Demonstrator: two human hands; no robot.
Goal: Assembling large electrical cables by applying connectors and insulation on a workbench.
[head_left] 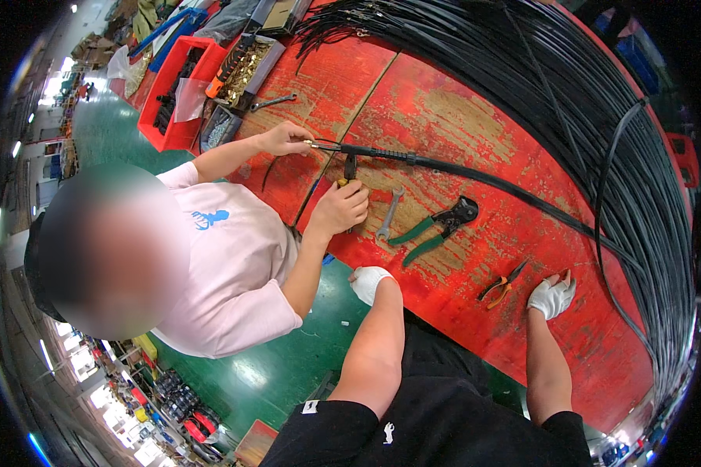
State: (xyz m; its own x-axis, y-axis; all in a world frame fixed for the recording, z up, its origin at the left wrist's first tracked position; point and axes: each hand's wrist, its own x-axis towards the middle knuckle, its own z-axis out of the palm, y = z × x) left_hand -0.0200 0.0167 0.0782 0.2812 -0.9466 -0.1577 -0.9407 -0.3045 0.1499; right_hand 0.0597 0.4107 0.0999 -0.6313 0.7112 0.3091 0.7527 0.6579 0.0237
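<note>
My left hand (371, 286), in a white glove with bare fingertips, is at the table's near edge, its fingers curled in with nothing visible in them. My right hand (551, 296), gloved the same way, rests on the red table (459, 288) with its fingers apart. Just left of it lie orange-handled pliers (502, 286). Green-handled crimping pliers (442, 229) and a wrench (391, 213) lie farther left. A co-worker in a pink shirt grips yellow-handled pliers (350, 170) and pinches the wire end of a black cable (475, 175).
A thick bundle of black cables (600, 132) curves along the far and right sides. At the far left stand a red bin (171, 93), a box of brass parts (249, 70), a small tray of screws (220, 130) and another wrench (273, 102). The co-worker (226, 265) stands to my left.
</note>
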